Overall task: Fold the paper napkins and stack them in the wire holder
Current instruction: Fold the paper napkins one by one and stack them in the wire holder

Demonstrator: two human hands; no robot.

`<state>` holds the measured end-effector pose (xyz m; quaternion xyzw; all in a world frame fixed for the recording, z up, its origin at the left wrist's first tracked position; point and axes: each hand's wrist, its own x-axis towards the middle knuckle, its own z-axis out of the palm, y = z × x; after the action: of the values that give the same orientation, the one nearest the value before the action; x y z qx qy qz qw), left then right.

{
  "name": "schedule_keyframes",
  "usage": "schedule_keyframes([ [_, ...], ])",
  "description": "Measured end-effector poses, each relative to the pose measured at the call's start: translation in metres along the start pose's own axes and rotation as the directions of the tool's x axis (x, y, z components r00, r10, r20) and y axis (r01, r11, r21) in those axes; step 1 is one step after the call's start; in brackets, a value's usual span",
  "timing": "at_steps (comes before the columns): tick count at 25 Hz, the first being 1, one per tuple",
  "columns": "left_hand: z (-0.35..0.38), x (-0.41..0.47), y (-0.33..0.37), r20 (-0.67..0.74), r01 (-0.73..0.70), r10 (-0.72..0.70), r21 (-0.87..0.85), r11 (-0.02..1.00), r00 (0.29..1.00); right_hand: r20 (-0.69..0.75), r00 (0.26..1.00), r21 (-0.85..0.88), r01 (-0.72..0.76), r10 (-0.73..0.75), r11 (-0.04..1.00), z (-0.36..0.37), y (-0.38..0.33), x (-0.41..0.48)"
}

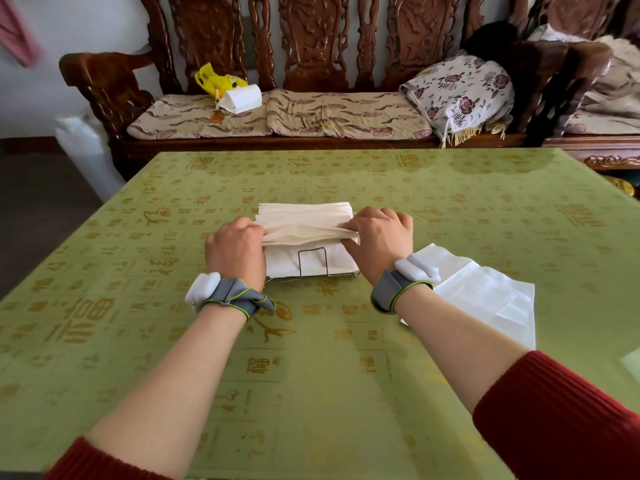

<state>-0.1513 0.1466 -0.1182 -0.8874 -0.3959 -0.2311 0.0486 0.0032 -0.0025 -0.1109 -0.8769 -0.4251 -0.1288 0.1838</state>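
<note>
Head view: left hand [235, 251] and right hand [379, 244] (grip closed) pinch a napkin [308, 235] running left-right.

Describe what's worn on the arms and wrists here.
The left sleeve and right sleeve are dark red ribbed knit. The left wrist strap and right wrist strap are grey with lime-green edging, each carrying a rounded white pod. No gloves.

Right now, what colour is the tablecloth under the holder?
The tablecloth is green with gold characters; head view shows it best.
</note>
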Motion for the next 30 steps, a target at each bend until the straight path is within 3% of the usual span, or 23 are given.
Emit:
schedule_keyframes([
  [1,0.0,0.003,0.0,-0.001,0.005,-0.005,-0.014,1.0,1.0,-0.011,1.0,0.01,-0.015,0.015,1.0,0.0,0.0,0.002],
  [5,0.006,0.005,-0.002,0.218,0.074,-0.025,-0.221,0.972,0.976,0.099,0.993,-0.047,-0.059,0.064,0.997,0.013,0.002,0.002],
  [13,0.01,0.006,0.0,0.227,0.085,-0.029,-0.242,0.966,0.973,0.103,0.991,0.009,-0.092,0.09,0.996,0.015,0.006,0.005],
  [18,-0.005,-0.004,0.007,0.106,0.078,-0.053,-0.254,0.964,0.993,0.084,0.988,0.094,-0.135,0.128,0.986,0.01,0.007,-0.007],
  [22,-0.026,-0.015,0.024,-0.067,0.018,-0.036,-0.247,0.969,0.997,0.032,0.982,0.406,-0.183,0.186,0.895,-0.002,0.003,-0.02],
  [24,-0.031,-0.019,0.034,-0.051,-0.049,0.035,-0.31,0.95,0.998,0.084,0.993,0.455,-0.107,0.077,0.884,-0.007,0.0,-0.024],
  [27,-0.027,-0.026,0.047,0.161,-0.119,0.175,-0.311,0.943,0.971,0.298,0.95,0.358,-0.016,-0.098,0.934,-0.014,-0.003,-0.035],
  [30,-0.025,-0.043,0.062,0.2,-0.133,0.209,-0.336,0.932,0.957,0.319,0.944,0.345,-0.037,-0.08,0.938,-0.021,0.008,-0.053],
])
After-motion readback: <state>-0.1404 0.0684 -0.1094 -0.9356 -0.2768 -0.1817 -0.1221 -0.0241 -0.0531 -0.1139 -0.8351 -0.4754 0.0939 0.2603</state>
